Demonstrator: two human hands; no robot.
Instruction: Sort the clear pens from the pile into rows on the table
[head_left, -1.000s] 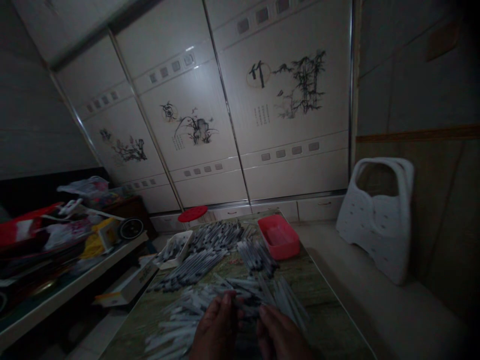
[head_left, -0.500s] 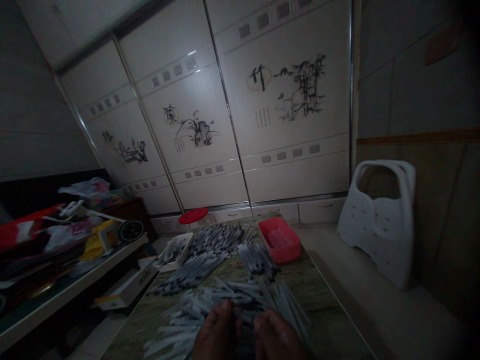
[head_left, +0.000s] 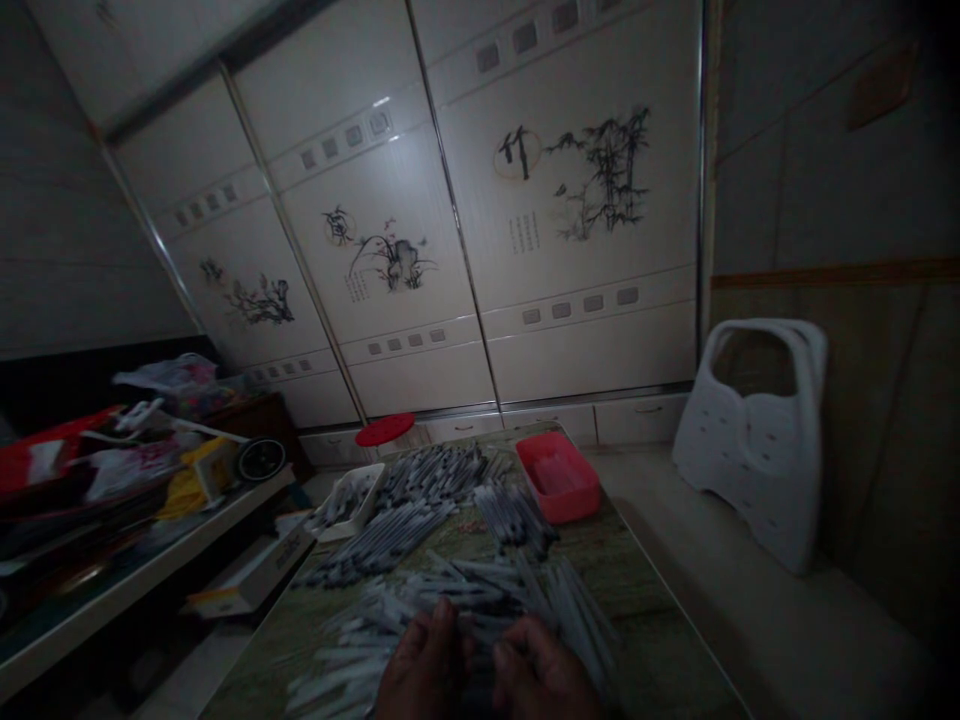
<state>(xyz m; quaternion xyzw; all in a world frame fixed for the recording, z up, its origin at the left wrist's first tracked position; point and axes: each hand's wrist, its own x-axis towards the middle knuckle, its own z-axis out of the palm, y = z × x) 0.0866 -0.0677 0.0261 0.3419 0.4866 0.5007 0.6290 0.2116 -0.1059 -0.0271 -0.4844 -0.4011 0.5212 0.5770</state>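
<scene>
My left hand (head_left: 422, 665) and my right hand (head_left: 541, 675) are low in the head view, side by side in a loose heap of white plastic tubes (head_left: 480, 600) that look like pen barrels. The fingers of both hands curl among the tubes, but the dim light hides whether they grip any. Rows of dark-tipped pens (head_left: 379, 545) lie further off on the green patterned tabletop (head_left: 645, 610). Another bunch of them (head_left: 514, 518) sits nearer the red plastic tray (head_left: 557, 477). A small white tray (head_left: 345, 503) holds more pens.
A red round stool top (head_left: 385, 429) stands beyond the table. A cushioned bench (head_left: 720, 560) runs along the right, with a white plastic seat back (head_left: 754, 440) on it. On the left, a shelf (head_left: 150, 540) carries bags and clutter.
My right hand has shifted left, closer to my left hand. My left hand has dropped slightly. The heap of tubes looks much the same.
</scene>
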